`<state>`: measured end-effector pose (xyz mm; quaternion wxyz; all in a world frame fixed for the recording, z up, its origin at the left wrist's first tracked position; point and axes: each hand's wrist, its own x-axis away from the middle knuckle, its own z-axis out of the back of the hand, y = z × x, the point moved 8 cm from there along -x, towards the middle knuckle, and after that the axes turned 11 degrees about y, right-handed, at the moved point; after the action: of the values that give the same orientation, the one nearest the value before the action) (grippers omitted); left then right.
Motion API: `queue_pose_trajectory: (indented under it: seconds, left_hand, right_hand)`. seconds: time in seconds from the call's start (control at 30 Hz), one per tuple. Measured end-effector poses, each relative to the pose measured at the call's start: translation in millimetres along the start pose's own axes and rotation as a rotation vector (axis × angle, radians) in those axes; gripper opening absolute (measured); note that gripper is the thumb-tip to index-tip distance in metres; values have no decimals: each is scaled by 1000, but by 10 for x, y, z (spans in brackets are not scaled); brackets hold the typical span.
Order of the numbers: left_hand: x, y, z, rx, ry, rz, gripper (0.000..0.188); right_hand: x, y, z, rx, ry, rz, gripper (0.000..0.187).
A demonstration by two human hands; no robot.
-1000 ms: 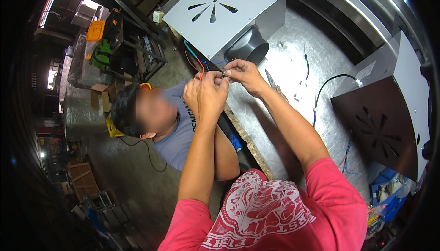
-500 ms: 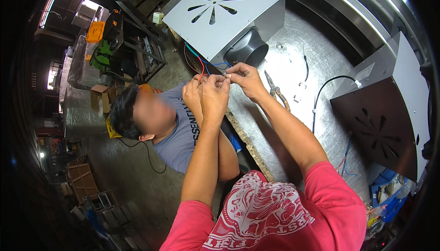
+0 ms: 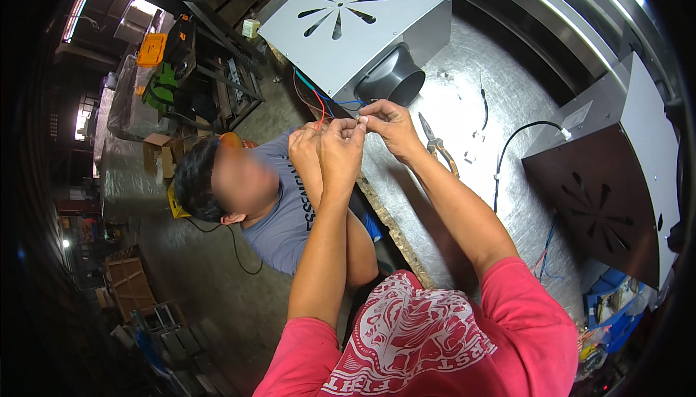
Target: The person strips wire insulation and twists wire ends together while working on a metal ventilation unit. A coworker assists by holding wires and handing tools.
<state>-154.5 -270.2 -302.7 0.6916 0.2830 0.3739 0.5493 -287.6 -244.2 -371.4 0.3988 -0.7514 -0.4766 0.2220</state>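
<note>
My left hand (image 3: 342,149) and my right hand (image 3: 389,128) meet fingertip to fingertip below a grey metal box (image 3: 319,27) with a petal-shaped vent. Both are closed in a pinch around thin wire ends, with a tiny pale piece (image 3: 361,120) between the tips; its kind is too small to tell. A blue wire (image 3: 341,101) runs from the box to my right fingertips. A red wire (image 3: 321,107) comes down to a co-worker's hand (image 3: 304,152), which is closed beside my left hand. A dark round duct collar (image 3: 395,76) sticks out of the box just above my right hand.
Pliers (image 3: 437,147) lie on the metal tabletop (image 3: 464,107) right of my hands, near a short black cable (image 3: 484,103). A second vented box (image 3: 602,172) stands at the right with a black cord (image 3: 507,143). The co-worker (image 3: 279,201) is close on the left, beyond the table's rough edge (image 3: 395,230).
My right fingertips have shifted very slightly, and the pale piece between the fingertips shows more clearly. Both hands stay pinched in nearly the same place.
</note>
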Motion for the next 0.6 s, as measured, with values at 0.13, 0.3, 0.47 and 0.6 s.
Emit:
queue_pose_trajectory:
  seconds: [0.13,0.3,0.47,0.6]
  left_hand:
    - [0,-71,-17,34,8,13,24]
    - [46,75,47,-117,39,-97,21]
    - [41,319,102,-272,148,-402,19]
    - [18,421,125,-503,100,-499,24]
  right_hand:
    - [-8,15,18,28,14,4,9]
    - [2,18,-11,23,12,19,12]
    - [13,-27,-31,143,27,76,14]
    - [30,-72,-25,282,24,95,14]
